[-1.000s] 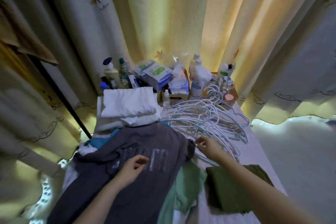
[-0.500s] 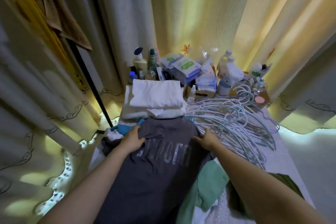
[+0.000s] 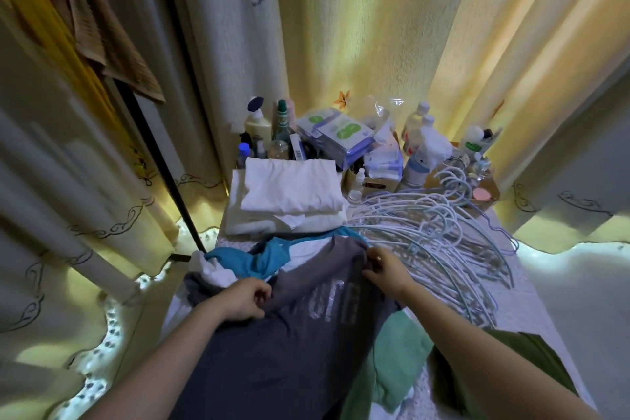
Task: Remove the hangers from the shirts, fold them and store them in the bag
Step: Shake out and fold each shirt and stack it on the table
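A dark grey shirt (image 3: 293,344) with pale lettering lies flat on the table in front of me, on top of other clothes. My left hand (image 3: 243,297) pinches its left shoulder and my right hand (image 3: 383,271) pinches its right shoulder near the collar. A blue shirt (image 3: 259,257) and a white garment (image 3: 208,269) show just beyond the grey shirt's top edge. A pale green shirt (image 3: 397,361) and a dark green one (image 3: 508,361) lie to the right. Several loose white and blue hangers (image 3: 439,242) are piled at the right. No bag is in view.
Folded white shirts (image 3: 289,198) are stacked at the back of the table. Behind them stand bottles (image 3: 257,124), boxes (image 3: 335,133) and small containers (image 3: 477,194). Curtains (image 3: 358,27) close off the back and both sides; a black pole (image 3: 163,153) leans at the left.
Both hands have drawn the grey shirt's shoulders back toward me, uncovering the blue shirt beyond it. The left hand went from lying flat to pinching the cloth.
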